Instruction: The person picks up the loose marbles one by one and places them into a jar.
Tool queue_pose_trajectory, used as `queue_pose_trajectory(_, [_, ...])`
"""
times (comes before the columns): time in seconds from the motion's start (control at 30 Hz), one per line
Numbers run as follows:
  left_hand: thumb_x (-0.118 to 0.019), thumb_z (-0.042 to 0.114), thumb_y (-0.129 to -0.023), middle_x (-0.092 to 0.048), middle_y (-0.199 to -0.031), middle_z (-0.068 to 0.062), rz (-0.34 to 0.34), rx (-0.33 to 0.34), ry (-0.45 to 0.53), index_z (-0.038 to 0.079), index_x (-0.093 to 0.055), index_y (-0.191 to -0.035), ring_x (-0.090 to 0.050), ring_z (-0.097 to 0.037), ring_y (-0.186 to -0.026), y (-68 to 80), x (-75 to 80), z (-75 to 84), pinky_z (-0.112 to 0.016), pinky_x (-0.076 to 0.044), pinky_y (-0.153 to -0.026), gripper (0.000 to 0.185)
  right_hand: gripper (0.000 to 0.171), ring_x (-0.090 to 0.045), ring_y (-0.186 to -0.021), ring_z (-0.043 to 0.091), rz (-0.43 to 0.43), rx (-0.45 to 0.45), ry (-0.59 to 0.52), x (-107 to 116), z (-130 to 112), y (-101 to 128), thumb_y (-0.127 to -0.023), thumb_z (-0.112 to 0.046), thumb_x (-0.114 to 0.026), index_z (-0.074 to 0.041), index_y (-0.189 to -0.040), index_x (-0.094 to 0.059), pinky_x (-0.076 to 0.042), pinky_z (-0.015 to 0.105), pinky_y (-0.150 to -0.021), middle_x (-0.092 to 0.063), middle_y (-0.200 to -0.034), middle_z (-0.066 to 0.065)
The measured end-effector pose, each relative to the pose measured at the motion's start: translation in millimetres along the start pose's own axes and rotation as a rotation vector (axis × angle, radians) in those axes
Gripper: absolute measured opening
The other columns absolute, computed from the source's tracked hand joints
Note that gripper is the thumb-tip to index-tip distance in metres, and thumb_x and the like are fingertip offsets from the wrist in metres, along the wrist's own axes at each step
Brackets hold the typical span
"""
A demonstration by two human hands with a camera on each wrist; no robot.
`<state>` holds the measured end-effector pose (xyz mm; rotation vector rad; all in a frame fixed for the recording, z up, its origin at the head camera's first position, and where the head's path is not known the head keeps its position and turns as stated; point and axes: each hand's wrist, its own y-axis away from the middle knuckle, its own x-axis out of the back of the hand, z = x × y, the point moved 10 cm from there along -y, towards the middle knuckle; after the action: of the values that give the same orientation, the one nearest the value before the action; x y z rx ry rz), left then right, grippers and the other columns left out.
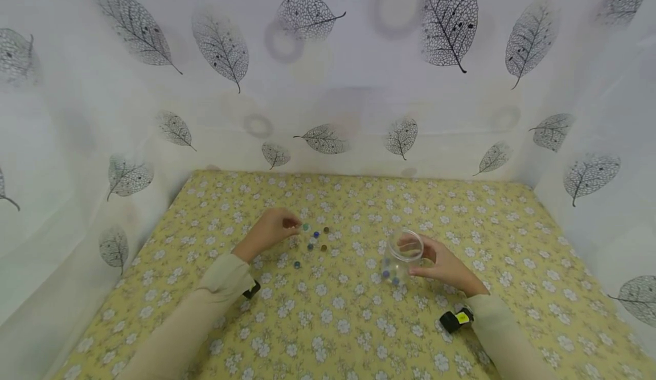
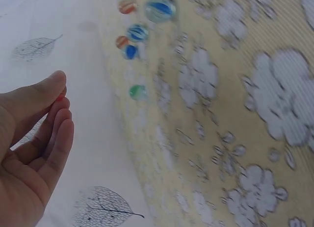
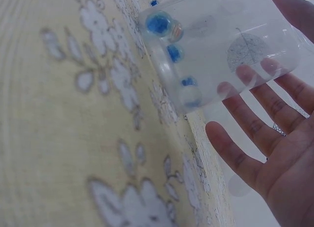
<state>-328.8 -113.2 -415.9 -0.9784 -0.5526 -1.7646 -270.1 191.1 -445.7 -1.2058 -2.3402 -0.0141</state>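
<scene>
The left hand (image 1: pixel 274 227) is held with thumb and index fingertips together, pinching a small red item (image 2: pixel 60 97); most of this item is hidden by the fingertips, so its shape cannot be read. The left fingertips are at the left edge of a group of loose marbles on the yellow floral cloth (image 1: pixel 353 307). Within this group, the green marble (image 1: pixel 306 227) is just beside the fingertips, and the blue marble (image 1: pixel 316 235) is near it on the right. The amber marble (image 1: pixel 324 248) is at the group's right side, and the teal marble (image 1: pixel 297 265) is at its near end, apart from the others. The right hand (image 1: pixel 447 263) grips the clear jar (image 1: pixel 398 265) from the right side, thumb and fingers on opposite sides of the wall. The jar stands on the cloth, well apart from the loose marbles, with its mouth facing up. Several blue marbles and an orange marble (image 3: pixel 175 31) lie at the bottom of the jar. A black unit is fitted at each wrist; the right unit (image 1: pixel 456 319) carries a yellow label. A leaf-print curtain (image 1: pixel 359 106) encloses the cloth at the back and sides.
</scene>
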Motion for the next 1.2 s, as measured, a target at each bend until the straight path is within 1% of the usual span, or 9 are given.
queue_pose_trajectory(0.1, [-0.07, 0.016, -0.084, -0.07, -0.096, -0.006, 0.029, -0.02, 0.016, 0.005, -0.072, -0.1, -0.063, -0.015, -0.083, 1.8, 4.2, 10.4, -0.032, -0.054, -0.077, 0.02, 0.061, -0.057, -0.114, 0.017, 0.001, -0.011, 0.008, 0, 1, 0, -0.082, 0.006, -0.066, 0.01, -0.136, -0.038, -0.046, 0.019, -0.094, -0.049, -0.129, 0.028])
queue_pose_trajectory(0.2, [-0.07, 0.015, -0.084, -0.07, -0.096, -0.005, 0.06, -0.051, 0.031, 0.007, -0.072, -0.101, -0.063, -0.015, -0.083, 3.1, 7.2, 21.9, -0.032, -0.055, -0.077, 0.019, 0.062, -0.057, -0.114, 0.02, 0.001, -0.02, 0.012, 0, 2, 0, -0.082, 0.005, -0.066, 0.009, -0.137, -0.038, -0.047, 0.02, -0.094, -0.049, -0.129, 0.027])
queue_pose_trajectory(0.33, [-0.071, 0.013, -0.083, -0.07, -0.095, -0.003, 0.102, -0.102, 0.064, 0.01, -0.073, -0.1, -0.064, -0.013, -0.083, 3.9, 9.1, 38.9, -0.029, -0.055, -0.076, 0.017, 0.062, -0.057, -0.114, 0.022, -0.001, -0.027, 0.01, 0, 2, 0, -0.082, 0.005, -0.066, 0.009, -0.137, -0.038, -0.047, 0.02, -0.094, -0.049, -0.13, 0.027])
queue_pose_trajectory(0.47, [-0.072, 0.01, -0.081, -0.07, -0.095, -0.002, 0.129, -0.139, 0.096, 0.011, -0.073, -0.099, -0.063, -0.012, -0.082, 2.8, 8.5, 56.0, -0.029, -0.055, -0.076, 0.018, 0.062, -0.057, -0.114, 0.022, -0.002, -0.03, 0.013, 0, 3, 1, -0.083, 0.004, -0.066, 0.008, -0.137, -0.037, -0.047, 0.02, -0.094, -0.049, -0.129, 0.026])
queue_pose_trajectory(0.6, [-0.073, 0.011, -0.081, -0.07, -0.095, -0.003, 0.134, -0.161, 0.12, 0.011, -0.073, -0.098, -0.063, -0.012, -0.082, -0.3, 5.7, 72.2, -0.031, -0.056, -0.077, 0.017, 0.062, -0.057, -0.114, 0.021, -0.001, -0.025, 0.012, 0, 2, 1, -0.082, 0.005, -0.066, 0.008, -0.137, -0.037, -0.047, 0.019, -0.093, -0.049, -0.129, 0.027])
queue_pose_trajectory(0.77, [-0.074, 0.014, -0.08, -0.071, -0.094, -0.002, 0.136, -0.176, 0.123, 0.012, -0.073, -0.098, -0.063, -0.011, -0.081, -5.3, -0.3, 87.6, -0.026, -0.055, -0.075, 0.018, 0.063, -0.057, -0.114, 0.018, 0.0, -0.02, 0.006, 0, 0, 0, -0.082, 0.006, -0.066, 0.009, -0.137, -0.036, -0.047, 0.018, -0.093, -0.048, -0.129, 0.028])
queue_pose_trajectory(1.0, [-0.073, 0.013, -0.081, -0.07, -0.094, -0.002, 0.114, -0.211, 0.165, 0.011, -0.073, -0.098, -0.062, -0.011, -0.081, -11.8, -13.2, 108.7, -0.025, -0.055, -0.075, 0.017, 0.062, -0.057, -0.114, 0.018, 0.0, -0.022, 0.005, -1, -1, 0, -0.082, 0.005, -0.066, 0.009, -0.137, -0.037, -0.047, 0.018, -0.093, -0.048, -0.129, 0.028])
queue_pose_trajectory(1.2, [-0.073, 0.014, -0.081, -0.071, -0.095, -0.002, 0.101, -0.233, 0.147, 0.012, -0.073, -0.098, -0.062, -0.01, -0.081, -16.9, -24.4, 128.9, -0.023, -0.054, -0.076, 0.017, 0.063, -0.057, -0.114, 0.016, 0.0, -0.034, 0.001, 0, 0, 1, -0.083, 0.003, -0.066, 0.008, -0.138, -0.036, -0.047, 0.02, -0.093, -0.048, -0.13, 0.027])
